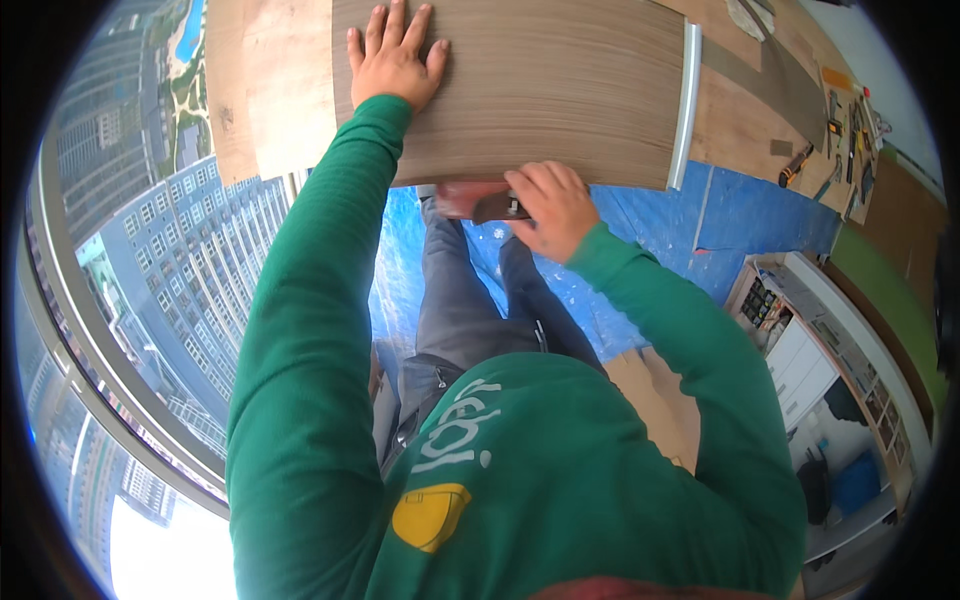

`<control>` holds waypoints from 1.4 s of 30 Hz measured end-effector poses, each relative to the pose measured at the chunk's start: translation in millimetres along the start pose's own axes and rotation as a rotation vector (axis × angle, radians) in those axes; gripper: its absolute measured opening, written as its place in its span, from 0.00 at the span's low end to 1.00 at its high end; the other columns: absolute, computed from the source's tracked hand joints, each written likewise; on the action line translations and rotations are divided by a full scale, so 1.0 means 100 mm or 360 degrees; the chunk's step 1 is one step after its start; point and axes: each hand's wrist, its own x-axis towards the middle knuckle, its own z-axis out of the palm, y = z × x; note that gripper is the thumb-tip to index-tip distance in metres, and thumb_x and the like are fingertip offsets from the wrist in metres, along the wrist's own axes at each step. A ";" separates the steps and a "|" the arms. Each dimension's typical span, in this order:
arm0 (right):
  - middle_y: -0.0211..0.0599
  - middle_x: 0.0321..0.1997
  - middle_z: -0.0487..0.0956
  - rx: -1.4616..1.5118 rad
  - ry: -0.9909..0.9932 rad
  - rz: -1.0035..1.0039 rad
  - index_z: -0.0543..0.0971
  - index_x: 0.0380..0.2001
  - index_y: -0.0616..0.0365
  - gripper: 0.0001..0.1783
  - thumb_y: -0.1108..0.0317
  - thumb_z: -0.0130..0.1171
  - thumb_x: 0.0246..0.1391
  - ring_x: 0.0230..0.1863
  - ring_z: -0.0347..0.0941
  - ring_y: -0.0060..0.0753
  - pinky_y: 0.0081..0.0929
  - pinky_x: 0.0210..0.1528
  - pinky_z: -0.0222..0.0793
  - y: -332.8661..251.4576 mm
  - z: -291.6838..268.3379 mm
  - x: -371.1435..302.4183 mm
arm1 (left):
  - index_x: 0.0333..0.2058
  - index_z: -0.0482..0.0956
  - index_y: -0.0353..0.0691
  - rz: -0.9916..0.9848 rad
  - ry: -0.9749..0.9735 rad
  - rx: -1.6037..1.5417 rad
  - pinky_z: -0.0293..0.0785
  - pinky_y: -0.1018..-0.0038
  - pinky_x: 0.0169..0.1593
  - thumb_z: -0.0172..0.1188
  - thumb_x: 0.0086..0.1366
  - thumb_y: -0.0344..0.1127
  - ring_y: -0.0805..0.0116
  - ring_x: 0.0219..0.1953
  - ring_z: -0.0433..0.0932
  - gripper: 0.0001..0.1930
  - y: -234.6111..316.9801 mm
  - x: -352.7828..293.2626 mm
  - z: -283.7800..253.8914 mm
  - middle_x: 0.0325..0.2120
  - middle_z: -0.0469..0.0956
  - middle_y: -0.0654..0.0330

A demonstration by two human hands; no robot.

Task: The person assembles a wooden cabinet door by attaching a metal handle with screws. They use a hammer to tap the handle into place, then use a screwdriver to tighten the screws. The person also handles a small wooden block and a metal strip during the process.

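Note:
A brown wood-grain board [540, 90] lies flat on the pale wooden worktop. My left hand [397, 58] rests palm down near the board's left end, fingers spread. At the near edge, my right hand [553, 208] is closed round a red hand tool [468, 200] with a dark part and a bit of metal. This tool is against or right beside the board's near edge; motion blurs it, and its exact kind does not show. A white strip [685, 105] runs along the board's right end.
The pale worktop [270, 85] extends past the board on both sides. Several hand tools [835, 140] lie at its right end. Blue sheeting [640, 240] covers the floor below. A white cabinet [805, 375] stands to the right; a window [150, 240] fills the left side.

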 end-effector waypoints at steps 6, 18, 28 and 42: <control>0.38 0.47 0.73 -0.0046 -0.0031 -0.0180 0.76 0.48 0.58 0.30 0.59 0.73 0.41 0.52 0.69 0.45 0.41 0.55 0.67 -0.22 0.41 0.43 | 0.73 0.60 0.49 -0.0113 -0.0208 -0.0112 0.37 0.51 0.78 0.46 0.73 0.54 0.52 0.78 0.47 0.33 0.05 0.07 -0.21 0.76 0.53 0.53; 0.35 0.46 0.72 -0.0182 -0.0023 -0.0268 0.76 0.49 0.57 0.30 0.59 0.74 0.43 0.48 0.68 0.40 0.37 0.51 0.68 -0.21 0.65 0.67 | 0.73 0.60 0.48 -0.0131 -0.0229 -0.0070 0.36 0.51 0.78 0.45 0.74 0.53 0.52 0.78 0.46 0.33 0.11 0.11 -0.19 0.76 0.52 0.53; 0.35 0.44 0.72 -0.0119 -0.0011 -0.0218 0.75 0.49 0.56 0.31 0.61 0.73 0.41 0.47 0.69 0.41 0.40 0.51 0.70 0.22 0.29 0.32 | 0.73 0.60 0.48 -0.0123 -0.0228 -0.0067 0.36 0.52 0.79 0.45 0.74 0.53 0.51 0.78 0.46 0.32 0.11 0.11 -0.19 0.76 0.52 0.53; 0.34 0.44 0.72 -0.0133 0.0015 -0.0214 0.75 0.49 0.56 0.31 0.60 0.75 0.40 0.46 0.69 0.40 0.38 0.49 0.70 0.40 0.18 0.16 | 0.72 0.63 0.47 -0.0102 -0.0198 -0.0070 0.39 0.51 0.78 0.47 0.74 0.52 0.48 0.77 0.49 0.32 0.13 0.10 -0.21 0.75 0.54 0.51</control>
